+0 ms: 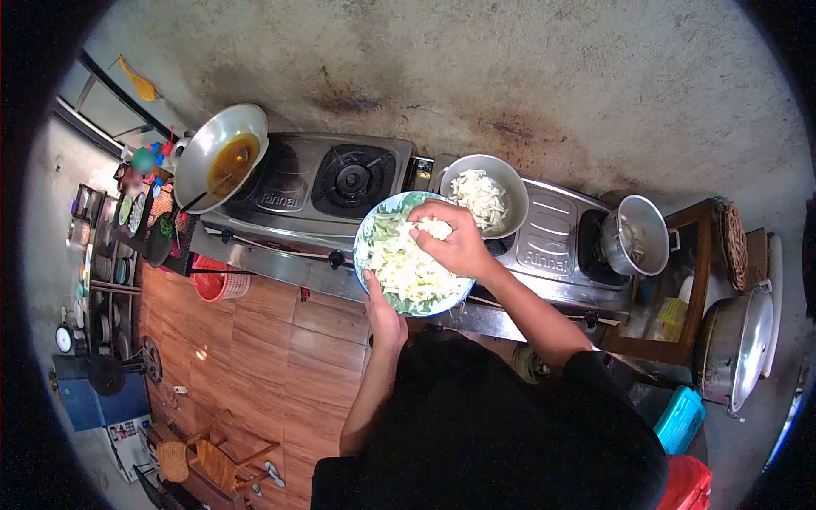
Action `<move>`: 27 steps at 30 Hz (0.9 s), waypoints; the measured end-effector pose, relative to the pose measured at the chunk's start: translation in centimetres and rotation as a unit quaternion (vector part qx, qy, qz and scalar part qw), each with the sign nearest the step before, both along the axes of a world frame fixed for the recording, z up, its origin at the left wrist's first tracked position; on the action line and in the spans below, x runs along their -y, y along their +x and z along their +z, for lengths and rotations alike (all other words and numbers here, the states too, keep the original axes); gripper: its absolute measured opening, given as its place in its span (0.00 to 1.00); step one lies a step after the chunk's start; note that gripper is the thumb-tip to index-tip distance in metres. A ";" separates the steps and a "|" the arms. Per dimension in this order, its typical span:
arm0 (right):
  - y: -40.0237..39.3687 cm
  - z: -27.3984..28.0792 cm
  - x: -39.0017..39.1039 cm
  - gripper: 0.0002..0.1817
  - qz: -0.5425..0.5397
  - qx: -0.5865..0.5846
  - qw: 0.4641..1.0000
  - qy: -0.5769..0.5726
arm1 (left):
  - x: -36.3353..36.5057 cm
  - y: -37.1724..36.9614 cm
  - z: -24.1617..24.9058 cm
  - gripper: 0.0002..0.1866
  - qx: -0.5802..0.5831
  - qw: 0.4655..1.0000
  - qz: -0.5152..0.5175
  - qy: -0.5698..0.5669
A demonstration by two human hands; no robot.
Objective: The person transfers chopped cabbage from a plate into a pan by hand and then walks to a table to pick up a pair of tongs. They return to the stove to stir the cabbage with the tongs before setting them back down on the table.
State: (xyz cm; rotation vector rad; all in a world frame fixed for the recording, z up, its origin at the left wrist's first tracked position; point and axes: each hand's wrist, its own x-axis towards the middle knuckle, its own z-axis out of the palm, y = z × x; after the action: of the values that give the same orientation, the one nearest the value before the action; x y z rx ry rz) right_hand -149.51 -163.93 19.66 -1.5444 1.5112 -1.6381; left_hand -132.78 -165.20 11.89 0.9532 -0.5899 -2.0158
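Left hand (384, 308) grips the near rim of one plate (374, 228) heaped with chopped cabbage (406, 270), held above the stove's front edge. Right hand (452, 238) is curled round a pinch of it. Two stoves (327, 183), one pan (481, 199) already holding cabbage.

dim, even light | fisheye warp — black vignette corners | centre sharp

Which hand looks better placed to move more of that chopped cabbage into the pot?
Probably the right hand: it lies on the cabbage, beside the pot. The left hand grips the plate.
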 end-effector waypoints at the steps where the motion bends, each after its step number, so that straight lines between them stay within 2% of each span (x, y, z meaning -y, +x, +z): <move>1: 0.0 0.2 0.0 0.07 0.003 -0.010 1.000 0.000 | 0.0 -0.1 0.0 0.36 0.004 1.000 0.002 0.002; 7: -0.1 0.1 0.0 0.07 0.010 -0.050 0.999 0.005 | 0.0 -0.8 -0.2 0.36 0.000 1.000 0.005 -0.010; 11: 0.1 -0.6 0.3 0.07 0.009 -0.023 1.000 0.007 | 0.0 -1.0 -0.5 0.35 0.006 1.000 -0.006 -0.005; 13: 0.0 -1.0 0.6 0.07 -0.014 0.046 0.999 0.023 | 0.2 -1.2 -0.5 0.35 -0.001 1.000 -0.011 -0.010; 21: -1.9 -0.9 1.4 0.07 -0.075 0.114 0.991 0.009 | 0.8 -3.0 0.4 0.36 -0.020 1.000 0.003 -0.021; 23: -3.3 -0.7 1.5 0.07 -0.117 0.145 0.982 0.014 | 1.3 -4.0 0.6 0.36 -0.022 1.000 0.007 -0.021; 24: -4.0 -0.6 1.6 0.07 -0.156 0.121 0.980 0.005 | 1.6 -4.5 0.6 0.37 -0.001 1.000 0.001 -0.023; 25: -5.0 -0.6 1.7 0.08 -0.172 0.157 0.972 0.033 | 1.9 -5.0 0.8 0.39 0.019 1.000 -0.006 -0.024; 27: -6.6 -0.7 1.9 0.07 -0.203 0.219 0.954 0.015 | 2.4 -5.9 1.0 0.40 0.020 0.999 -0.016 -0.026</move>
State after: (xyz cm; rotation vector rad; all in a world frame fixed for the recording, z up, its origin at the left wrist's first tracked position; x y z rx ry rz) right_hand -156.16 -165.86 18.92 -0.8006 1.6527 -2.0011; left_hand -138.63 -167.59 12.88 0.9598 -0.6797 -2.0038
